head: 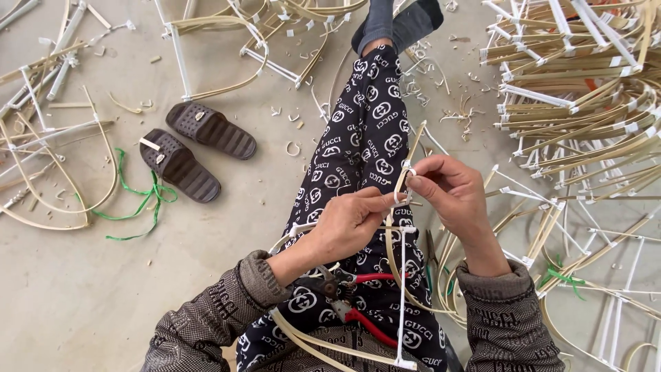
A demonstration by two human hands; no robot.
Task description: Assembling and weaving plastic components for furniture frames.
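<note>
Brown slippers [196,148]; green string [141,200]

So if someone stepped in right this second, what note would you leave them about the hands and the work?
Left hand: pinches the white tape joint on the thin bent bamboo strip frame.
Right hand: grips the same joint from the other side.
Red-handled cutting pliers lie on the lap.
Done: many taped frames in the pile of bamboo frames at right.
Left: this joint is not yet finished.
</note>
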